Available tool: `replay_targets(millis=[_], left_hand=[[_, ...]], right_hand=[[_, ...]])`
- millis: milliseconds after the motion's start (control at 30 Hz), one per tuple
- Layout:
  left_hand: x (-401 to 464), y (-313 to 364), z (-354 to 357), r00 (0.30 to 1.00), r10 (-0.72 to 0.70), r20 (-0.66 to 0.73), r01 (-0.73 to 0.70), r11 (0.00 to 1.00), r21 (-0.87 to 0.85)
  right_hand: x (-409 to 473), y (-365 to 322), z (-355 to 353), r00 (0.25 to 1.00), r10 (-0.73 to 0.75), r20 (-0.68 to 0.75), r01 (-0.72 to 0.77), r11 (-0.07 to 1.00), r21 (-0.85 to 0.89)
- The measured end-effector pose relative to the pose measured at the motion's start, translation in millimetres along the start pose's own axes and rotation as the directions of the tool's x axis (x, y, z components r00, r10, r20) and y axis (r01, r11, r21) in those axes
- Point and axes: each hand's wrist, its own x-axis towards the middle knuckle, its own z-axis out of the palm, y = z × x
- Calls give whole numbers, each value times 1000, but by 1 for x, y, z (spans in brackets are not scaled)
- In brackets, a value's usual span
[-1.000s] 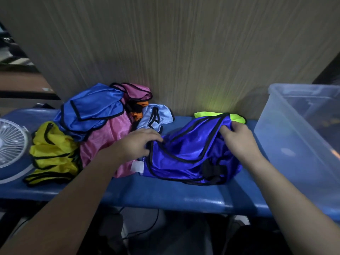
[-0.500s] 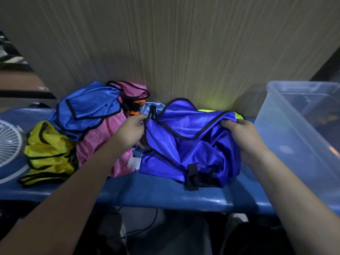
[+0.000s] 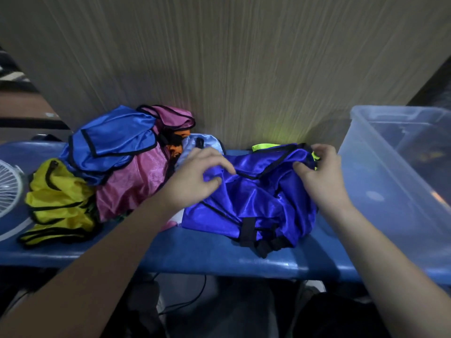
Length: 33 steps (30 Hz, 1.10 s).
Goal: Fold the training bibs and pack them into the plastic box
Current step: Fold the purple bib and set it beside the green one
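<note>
While your left hand [image 3: 195, 181] and right hand [image 3: 319, 176] pinch the half-folded violet bib [image 3: 258, 198], the plastic box [image 3: 395, 181] looks empty and the pile [image 3: 117, 162] waits.

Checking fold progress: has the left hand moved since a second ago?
Yes. The left hand shifted right, away from the pink bib, onto the purple bib.

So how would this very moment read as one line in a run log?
step: folding | item: purple bib on blue bench | left hand: grips bib | right hand: pinches top edge | plastic box: no bib visible inside
</note>
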Motion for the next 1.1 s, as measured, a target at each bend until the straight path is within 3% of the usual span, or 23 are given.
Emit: replay_targets(millis=[133,333,467,600,733,867,1000,1100], left_hand=[[-6,33,23,938,115,326,-102,993,-57],[-8,60,64,863,222,454,-324,933,159],[-4,55,79,873,287,394,-391,894,217],[2,43,78,928,227,296,-302,923,239],[9,30,67,988,26,154,-57,979,196],[16,12,51,994,-104,-22,106,969,221],[19,-9,31,991,-99,-88,120,951,285],[18,-25,19,983,-97,-155,149,918,368]], right_hand=[[-7,3,-3,985,-165,-59,151,970,-189],[-11,3,-10,979,-201,-27,195,968,-156],[-15,4,-16,985,-135,112,146,984,-103],[-17,3,-25,949,-69,309,86,995,-42],[-22,-2,-33,842,-115,526,155,987,-32],[-26,6,-29,696,-134,705,244,968,-57],[-28,23,-20,586,-77,807,522,798,-302],[-28,28,-16,652,-18,758,593,635,-495]])
